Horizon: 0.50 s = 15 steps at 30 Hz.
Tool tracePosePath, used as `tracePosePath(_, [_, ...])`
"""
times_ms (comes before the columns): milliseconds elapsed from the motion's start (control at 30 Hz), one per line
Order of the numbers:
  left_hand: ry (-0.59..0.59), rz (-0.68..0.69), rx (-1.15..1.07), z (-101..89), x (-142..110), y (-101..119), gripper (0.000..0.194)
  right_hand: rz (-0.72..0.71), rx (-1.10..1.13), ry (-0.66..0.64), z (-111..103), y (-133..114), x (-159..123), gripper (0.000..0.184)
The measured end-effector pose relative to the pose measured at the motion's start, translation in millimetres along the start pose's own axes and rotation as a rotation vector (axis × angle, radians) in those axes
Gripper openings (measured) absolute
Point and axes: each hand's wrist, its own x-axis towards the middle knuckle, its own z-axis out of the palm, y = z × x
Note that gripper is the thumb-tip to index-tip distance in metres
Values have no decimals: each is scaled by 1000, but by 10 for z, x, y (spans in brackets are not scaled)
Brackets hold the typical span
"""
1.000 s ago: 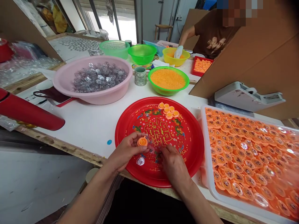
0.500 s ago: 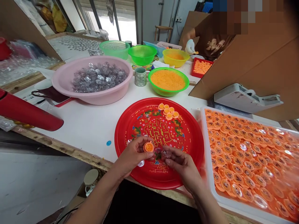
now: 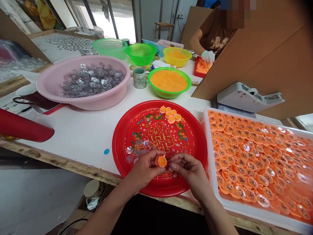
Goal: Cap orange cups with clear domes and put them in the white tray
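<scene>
My left hand pinches a small orange cup filled with orange grains, over the near part of a red round tray. My right hand is closed beside it, fingertips pinching a small clear lid next to the cup. Several clear lids lie on the tray left of my hands. A few filled orange cups sit at the tray's far edge.
A white tray of several sealed orange cups lies at right. A pink basin of clear lids, a green bowl of orange grains, a mug and more bowls stand behind. Another person's gloved hand works at the far end. A red object lies at left.
My right hand lifted off the tray with a clear lid and came to the cup. My left hand moved the cup slightly right. The far person's gloved hand moved to their red tray.
</scene>
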Motion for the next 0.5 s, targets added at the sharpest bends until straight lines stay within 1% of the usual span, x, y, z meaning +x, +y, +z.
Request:
tracePosePath(100, [-34,20,13,73,16,5,34,21,-19,-30,-7,-21,8,29])
tracePosePath(200, [-37,84,57,144,43,-13,28,33,-14,-25,-7,-28,21,31])
tracePosePath(400, [76,201,169,257,64,-156,33,51,44,63,12,-23,18,36])
tracePosePath(500, [138,303,252,295,55,-263,38,22,8,127,32,-10,-5,35])
